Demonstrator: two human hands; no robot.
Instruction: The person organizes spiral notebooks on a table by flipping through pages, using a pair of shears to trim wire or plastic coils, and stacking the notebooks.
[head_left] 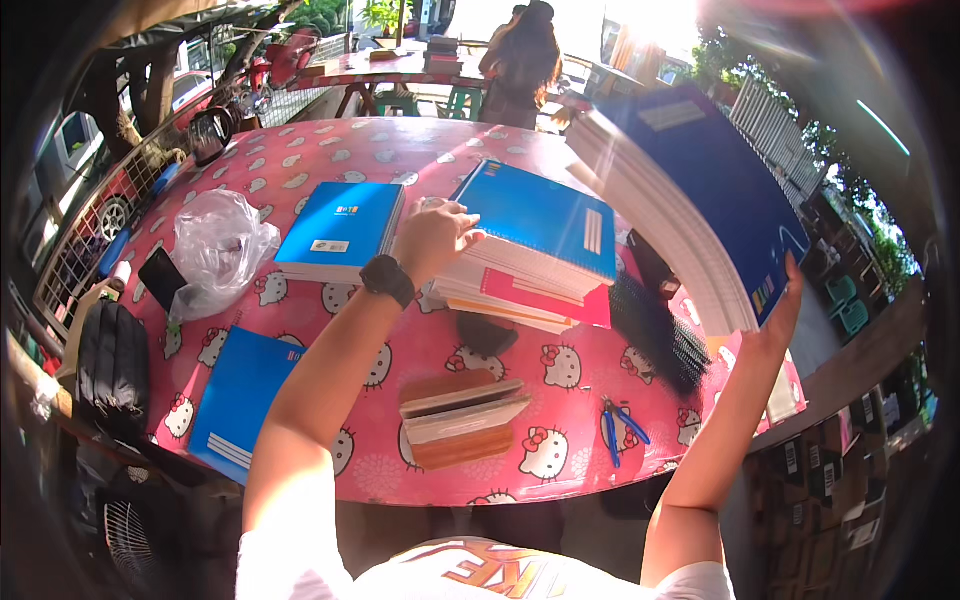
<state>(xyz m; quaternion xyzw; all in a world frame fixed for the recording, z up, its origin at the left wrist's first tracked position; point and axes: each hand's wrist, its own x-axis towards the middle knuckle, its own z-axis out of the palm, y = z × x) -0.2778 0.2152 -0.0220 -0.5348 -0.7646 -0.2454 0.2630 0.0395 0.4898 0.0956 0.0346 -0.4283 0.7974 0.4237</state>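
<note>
My right hand [776,300] grips the lower edge of a thick stack of dark-blue-covered notebooks [690,180], held up tilted over the table's right side. My left hand [437,238] rests against the left side of a stack of spiral notebooks [540,215], fingers laid over its top edge. That stack has a bright blue cover on top and a pink cover [590,302] lower down. Left of it lies another pile of blue notebooks [340,222]. A single blue notebook [240,395] sits near the front left, partly hidden by my left forearm.
The pink patterned tablecloth [370,480] carries blue-handled pliers [620,432], a wooden block with a slot [465,415], black coil-like strands [665,340], a clear plastic bag [222,245] and a dark phone [160,280]. A black bag [112,360] stands at left. Another person [525,65] is beyond the table.
</note>
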